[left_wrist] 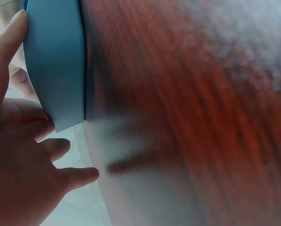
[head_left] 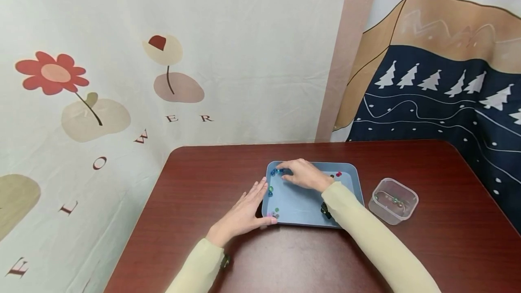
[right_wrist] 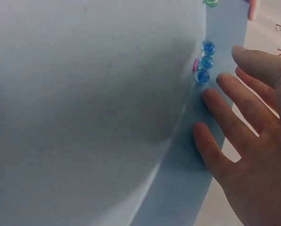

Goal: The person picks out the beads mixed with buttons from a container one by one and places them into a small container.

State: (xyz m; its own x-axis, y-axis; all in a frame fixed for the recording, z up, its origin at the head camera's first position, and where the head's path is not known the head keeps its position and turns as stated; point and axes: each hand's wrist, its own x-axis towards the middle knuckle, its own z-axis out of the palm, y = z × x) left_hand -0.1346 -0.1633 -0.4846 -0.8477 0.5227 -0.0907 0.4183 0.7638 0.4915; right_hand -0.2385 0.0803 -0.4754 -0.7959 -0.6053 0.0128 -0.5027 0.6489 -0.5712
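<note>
A shallow blue tray point(head_left: 301, 205) lies on the table, holding several small marbles and beads. My left hand point(head_left: 243, 215) touches the tray's left side with long, fairly straight fingers, its thumb at the near left corner. Over the tray's far left part is my right hand point(head_left: 304, 175), fingers spread and nothing seen between them. Close to its fingertips, blue marbles point(right_wrist: 203, 76) sit along the tray wall, with a small pink piece point(right_wrist: 195, 65) beside them. Green and blue marbles point(head_left: 270, 190) lie along the left side, and small red beads point(head_left: 338, 174) are at the far right.
A clear plastic box point(head_left: 393, 201) with a few small beads inside stands on the table to the right of the tray. The dark red wooden table point(head_left: 211, 175) meets a printed curtain point(head_left: 252, 58) at its far edge.
</note>
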